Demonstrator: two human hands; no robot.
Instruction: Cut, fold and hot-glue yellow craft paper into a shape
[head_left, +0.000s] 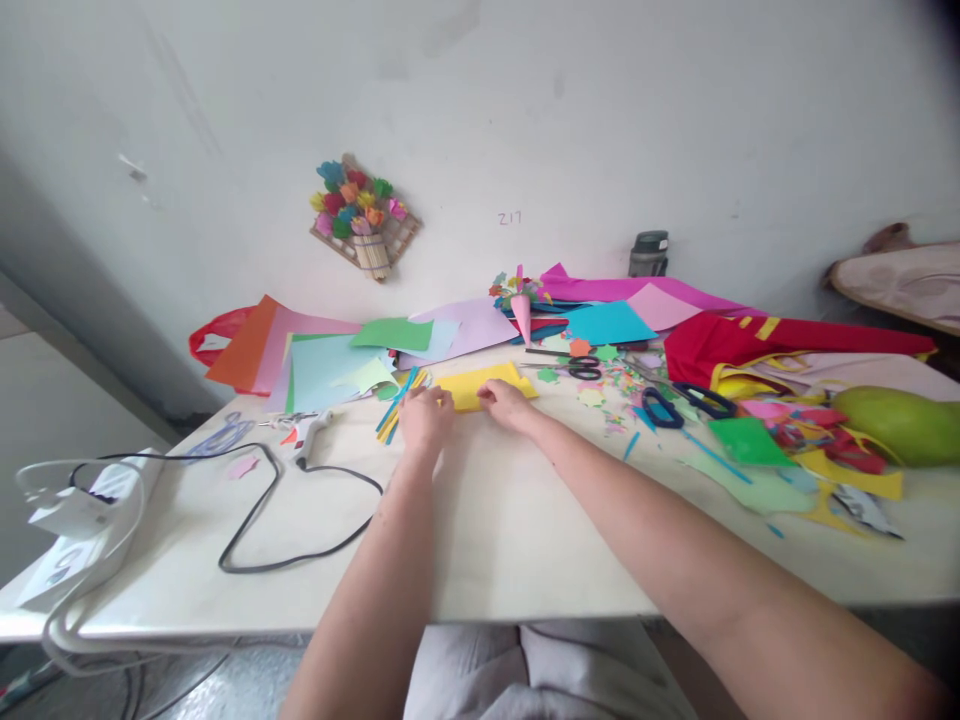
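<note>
Yellow paper lies on the table in front of me, between and behind my hands. My left hand is at its left end, beside a small bundle of blue and yellow paper strips; its fingers are curled, and whether they grip anything is too small to tell. My right hand has its fingers pinched together at the front edge of the yellow paper, with what is between them hidden.
A glue gun with a black cord and a power strip are on the left. Coloured sheets line the back. Scissors, paper scraps and a green fruit lie right.
</note>
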